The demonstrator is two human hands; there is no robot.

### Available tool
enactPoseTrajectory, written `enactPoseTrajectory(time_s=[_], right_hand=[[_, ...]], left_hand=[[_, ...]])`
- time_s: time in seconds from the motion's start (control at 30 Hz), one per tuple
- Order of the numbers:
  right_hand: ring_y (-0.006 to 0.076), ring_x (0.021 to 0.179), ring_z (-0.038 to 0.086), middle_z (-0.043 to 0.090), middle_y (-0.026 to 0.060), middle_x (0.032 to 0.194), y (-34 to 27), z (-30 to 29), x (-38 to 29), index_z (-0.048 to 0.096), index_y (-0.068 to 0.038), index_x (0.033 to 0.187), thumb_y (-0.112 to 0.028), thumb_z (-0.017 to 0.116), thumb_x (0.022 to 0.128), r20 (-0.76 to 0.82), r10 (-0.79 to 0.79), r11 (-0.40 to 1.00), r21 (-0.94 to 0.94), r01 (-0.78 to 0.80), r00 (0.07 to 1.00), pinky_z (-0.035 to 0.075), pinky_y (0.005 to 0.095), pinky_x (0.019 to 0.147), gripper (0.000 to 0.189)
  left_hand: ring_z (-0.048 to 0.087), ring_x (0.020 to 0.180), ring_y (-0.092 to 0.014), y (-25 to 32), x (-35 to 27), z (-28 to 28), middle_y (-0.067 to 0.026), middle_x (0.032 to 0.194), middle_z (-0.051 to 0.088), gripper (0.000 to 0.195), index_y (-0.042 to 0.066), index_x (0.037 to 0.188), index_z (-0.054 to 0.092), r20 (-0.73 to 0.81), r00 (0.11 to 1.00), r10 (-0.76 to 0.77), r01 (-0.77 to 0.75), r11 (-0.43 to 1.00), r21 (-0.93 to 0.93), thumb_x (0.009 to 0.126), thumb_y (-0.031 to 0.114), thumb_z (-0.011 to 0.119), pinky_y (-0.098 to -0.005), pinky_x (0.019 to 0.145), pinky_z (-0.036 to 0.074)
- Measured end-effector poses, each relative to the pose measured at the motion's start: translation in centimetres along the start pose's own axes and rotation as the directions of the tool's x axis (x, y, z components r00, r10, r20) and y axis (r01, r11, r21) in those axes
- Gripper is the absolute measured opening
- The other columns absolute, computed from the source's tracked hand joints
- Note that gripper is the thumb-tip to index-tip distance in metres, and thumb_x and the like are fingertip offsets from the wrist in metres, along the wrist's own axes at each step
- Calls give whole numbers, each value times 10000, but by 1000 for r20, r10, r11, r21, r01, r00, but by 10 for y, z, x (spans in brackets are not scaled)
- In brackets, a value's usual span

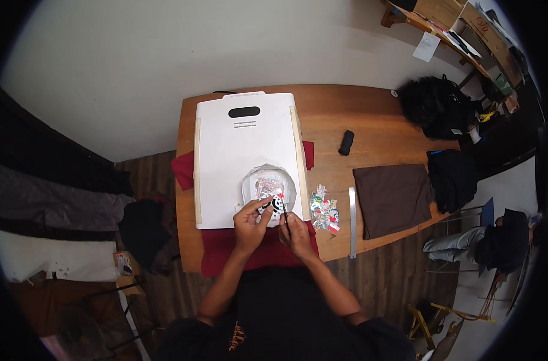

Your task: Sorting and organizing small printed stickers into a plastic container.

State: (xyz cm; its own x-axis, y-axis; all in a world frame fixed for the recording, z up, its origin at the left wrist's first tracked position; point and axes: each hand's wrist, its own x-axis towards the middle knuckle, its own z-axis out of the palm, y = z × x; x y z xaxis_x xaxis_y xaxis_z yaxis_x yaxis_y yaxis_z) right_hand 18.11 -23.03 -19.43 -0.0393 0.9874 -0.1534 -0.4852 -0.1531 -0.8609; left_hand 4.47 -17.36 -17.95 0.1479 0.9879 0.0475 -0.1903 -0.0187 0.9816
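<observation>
My left hand pinches a round black-and-white printed cutout, thumb and fingertips on its face. At the cutout's right edge, my right hand grips a slim dark tool pointing away from me; its exact kind cannot be made out. Both hands are over a whitish many-sided container with clear and printed scraps inside. The container rests at the near end of a large white panel with a dark oval slot. Maroon cloth shows beneath the panel.
Printed cutouts are piled right of the panel, beside a metal ruler. Folded brown cloth and a small black roll lie farther right on the wooden table. A person is at the far right.
</observation>
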Motion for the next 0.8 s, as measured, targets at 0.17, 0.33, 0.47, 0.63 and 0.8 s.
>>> enactPoseTrajectory(time_s=[0.17, 0.33, 0.47, 0.63, 0.8], right_hand=[[58, 455, 277, 333, -50, 571, 3, -2, -1, 491, -82, 925, -372, 342, 1083, 15, -6, 1000, 11, 6, 1000, 256, 228, 437, 362], [40, 464, 258, 323, -63, 578, 4, -2, -1, 510, -79, 929, -382, 368, 1080, 2, -33, 999, 15, 33, 999, 231, 227, 439, 368], [39, 465, 258, 325, -62, 582, 1, -1, -1, 508, -78, 926, -380, 367, 1080, -9, -24, 1000, 17, 24, 1000, 232, 227, 439, 367], [42, 467, 261, 328, -60, 582, -1, -1, -2, 505, -80, 939, -381, 361, 1081, -11, 11, 998, 56, -10, 1000, 240, 225, 442, 363], [42, 466, 260, 329, -59, 577, -3, 1, -2, 503, -79, 945, -380, 354, 1083, -9, 2, 999, 51, -2, 1000, 243, 224, 444, 363]], left_hand=[[550, 829, -57, 4, 1, 2, -59, 986, 652, 258, -66, 1159, 674, -2, 1000, -3, 3, 1000, -6, 904, -66, 642, -179, 713, 422], [571, 853, -67, 12, 0, 4, -67, 999, 654, 253, -67, 1157, 675, -3, 1000, -16, 16, 1000, -10, 907, -69, 635, -186, 732, 444], [593, 873, -81, 13, 1, 4, -90, 1007, 631, 264, -96, 1164, 653, 8, 1000, -17, 17, 1000, -13, 902, -89, 624, -190, 747, 474], [593, 872, -82, 6, 1, 2, -89, 1004, 632, 262, -93, 1167, 653, 9, 1000, -8, 8, 1000, 0, 907, -85, 623, -192, 745, 476], [595, 866, -82, 9, 1, 4, -87, 994, 634, 253, -92, 1161, 655, 7, 1000, -11, 11, 1000, -13, 910, -81, 623, -194, 744, 476]])
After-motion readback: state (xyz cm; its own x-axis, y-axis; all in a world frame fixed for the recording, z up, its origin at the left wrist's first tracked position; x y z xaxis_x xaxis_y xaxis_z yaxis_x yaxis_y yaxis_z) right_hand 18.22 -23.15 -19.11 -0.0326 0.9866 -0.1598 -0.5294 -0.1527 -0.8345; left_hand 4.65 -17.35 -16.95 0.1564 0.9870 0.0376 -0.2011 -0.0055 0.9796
